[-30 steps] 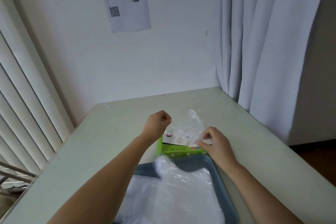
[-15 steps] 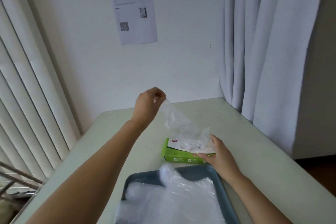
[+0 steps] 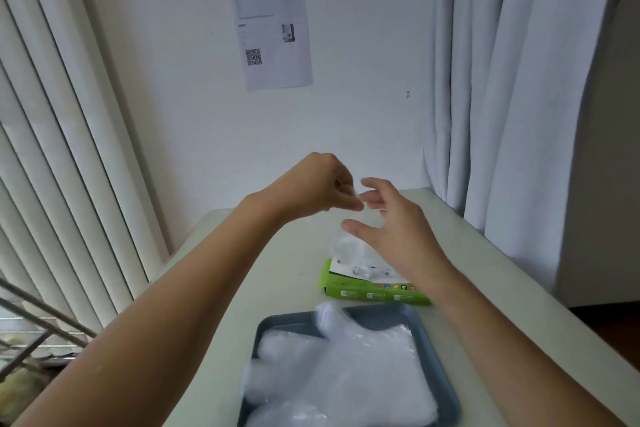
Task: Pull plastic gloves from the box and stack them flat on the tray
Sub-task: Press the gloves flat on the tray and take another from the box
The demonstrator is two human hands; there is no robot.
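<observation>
fingers (image 3: 343, 202) of my left hand (image 3: 311, 187) pinch the top edge of a clear glove (image 3: 346, 246) and have lifted it higher than half a second ago, so it hangs down toward the green box (image 3: 363, 291). my right hand (image 3: 401, 232) has left the box and come up beside the left, its fingers spread and holding nothing. the box lies on the table (image 3: 214, 288) just behind the blue tray (image 3: 446, 374), where the stack of gloves (image 3: 339, 374) lies flat.
</observation>
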